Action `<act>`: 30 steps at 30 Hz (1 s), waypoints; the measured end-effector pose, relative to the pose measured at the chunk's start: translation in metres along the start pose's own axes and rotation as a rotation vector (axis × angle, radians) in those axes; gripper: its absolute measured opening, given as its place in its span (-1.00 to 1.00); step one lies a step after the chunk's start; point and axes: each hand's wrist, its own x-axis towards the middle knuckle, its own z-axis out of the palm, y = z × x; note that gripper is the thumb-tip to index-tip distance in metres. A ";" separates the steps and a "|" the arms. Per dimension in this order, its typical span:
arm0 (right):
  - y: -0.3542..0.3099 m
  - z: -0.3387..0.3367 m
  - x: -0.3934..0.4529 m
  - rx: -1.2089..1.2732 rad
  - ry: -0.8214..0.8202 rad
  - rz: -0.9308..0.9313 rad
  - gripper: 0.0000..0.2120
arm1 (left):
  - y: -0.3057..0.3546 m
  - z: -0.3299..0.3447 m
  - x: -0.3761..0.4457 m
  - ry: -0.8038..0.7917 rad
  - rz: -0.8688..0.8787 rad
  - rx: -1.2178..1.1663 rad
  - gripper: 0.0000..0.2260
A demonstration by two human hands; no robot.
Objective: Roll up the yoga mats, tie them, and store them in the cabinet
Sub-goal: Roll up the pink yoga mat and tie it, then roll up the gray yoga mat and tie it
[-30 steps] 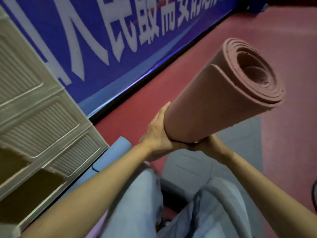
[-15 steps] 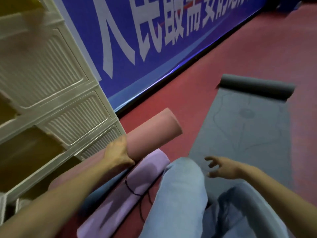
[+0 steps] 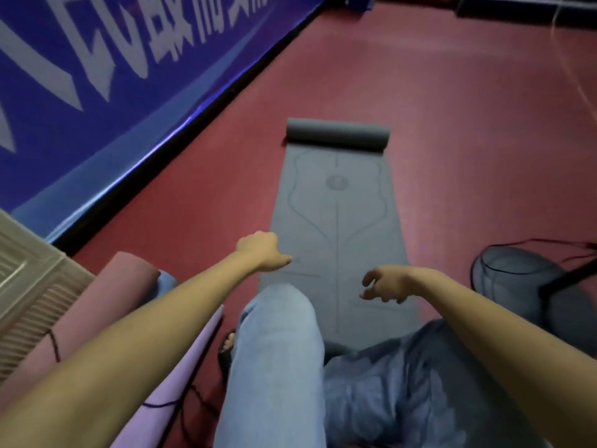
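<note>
Grey mat (image 3: 336, 240) lies flat on the red floor (image 3: 452, 124), long axis running straight away from the person, far end already curled into a short roll (image 3: 337, 134) lying crosswise; near end is under the knees. Left hand (image 3: 263, 251) hovers over the mat's near-left edge, fingers curled under, holding nothing I can see. Right hand (image 3: 386, 284) hovers over the near-right part, fingers loosely bent, empty. Pink roll (image 3: 93, 312) sits at left against the cabinet (image 3: 29, 286), pointing diagonally away and right, a dark cord around it; lilac roll (image 3: 181, 360) lies beside it, roughly parallel, with a dark cord (image 3: 193, 396) trailing on the floor; a bit of a blue roll (image 3: 166, 281) shows past the pink one's end. None of the visible rolls is in the cabinet yet, so I read the task as partway: grey mat to roll next. Handling guess: foam, light, soft, bends easily, surface looks grippy rather than slick, not fragile. Will spring open if let go, so keep pressure on until tied. Best hold: both hands spread on the roll, one near each end, palms on top, rolling along the long axis so the edges stay aligned. Risk: uneven push telescopes the roll. Dark bag (image 3: 529, 286) with strap at right is well apart from the mat.
</note>
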 end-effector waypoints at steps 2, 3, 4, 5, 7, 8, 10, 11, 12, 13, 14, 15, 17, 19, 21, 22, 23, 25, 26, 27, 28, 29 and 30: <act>0.011 -0.009 -0.007 -0.024 -0.012 0.048 -0.49 | 0.048 -0.001 0.007 -0.014 0.134 0.034 -0.54; 0.013 -0.016 -0.006 -0.042 0.000 0.056 -0.52 | 0.068 -0.001 0.010 -0.025 0.185 0.047 -0.53; 0.023 -0.022 -0.004 -0.046 0.021 0.068 -0.55 | 0.093 0.004 0.016 -0.045 0.230 0.064 -0.52; 0.026 -0.026 -0.002 -0.064 0.066 0.060 -0.57 | 0.106 0.009 0.017 -0.059 0.254 0.086 -0.53; 0.033 -0.027 0.004 -0.093 0.167 0.027 -0.58 | 0.122 0.028 0.019 -0.084 0.290 0.139 -0.62; 0.043 -0.026 0.009 -0.078 0.180 0.024 -0.59 | 0.130 0.042 0.023 -0.105 0.306 0.168 -0.68; 0.060 -0.016 0.024 -0.010 0.088 0.069 -0.62 | 0.135 0.080 0.033 -0.180 0.301 0.239 -0.73; 0.067 -0.010 0.031 0.023 -0.011 0.113 -0.63 | 0.133 0.102 0.037 -0.235 0.286 0.261 -0.71; 0.069 -0.006 0.039 0.041 -0.125 0.147 -0.64 | 0.128 0.123 0.041 -0.286 0.274 0.271 -0.68; 0.069 -0.006 0.047 0.046 -0.217 0.161 -0.67 | 0.121 0.145 0.047 -0.327 0.261 0.277 -0.65; 0.065 -0.008 0.054 0.066 -0.268 0.145 -0.71 | 0.113 0.167 0.051 -0.362 0.247 0.287 -0.60; 0.060 -0.012 0.061 0.119 -0.271 0.098 -0.73 | 0.103 0.189 0.055 -0.392 0.238 0.301 -0.55; 0.052 -0.021 0.073 0.324 -0.155 -0.033 -0.75 | 0.086 0.228 0.056 -0.467 0.221 0.319 -0.38; 0.051 -0.029 0.078 0.496 -0.018 -0.105 -0.75 | 0.074 0.259 0.052 -0.528 0.198 0.333 -0.19; 0.057 -0.034 0.084 0.495 -0.003 -0.086 -0.73 | 0.068 0.283 0.048 -0.523 0.173 0.358 -0.15; 0.060 -0.034 0.087 0.445 -0.019 -0.052 -0.72 | 0.067 0.291 0.046 -0.510 0.171 0.366 -0.20; 0.063 -0.032 0.090 0.391 -0.037 -0.022 -0.71 | 0.068 0.296 0.044 -0.497 0.185 0.375 -0.26; 0.065 -0.026 0.096 0.333 -0.072 0.012 -0.70 | 0.073 0.299 0.045 -0.487 0.229 0.382 -0.39; 0.064 -0.023 0.095 0.318 -0.090 0.021 -0.71 | 0.078 0.297 0.048 -0.478 0.244 0.369 -0.47; 0.064 -0.019 0.095 0.306 -0.099 0.030 -0.70 | 0.082 0.293 0.051 -0.470 0.248 0.347 -0.53; 0.064 -0.016 0.093 0.297 -0.097 0.040 -0.70 | 0.085 0.288 0.054 -0.470 0.243 0.324 -0.57; 0.065 -0.013 0.090 0.291 -0.092 0.051 -0.70 | 0.087 0.284 0.055 -0.473 0.237 0.306 -0.58; 0.066 -0.010 0.087 0.287 -0.082 0.063 -0.70 | 0.088 0.280 0.056 -0.473 0.238 0.295 -0.59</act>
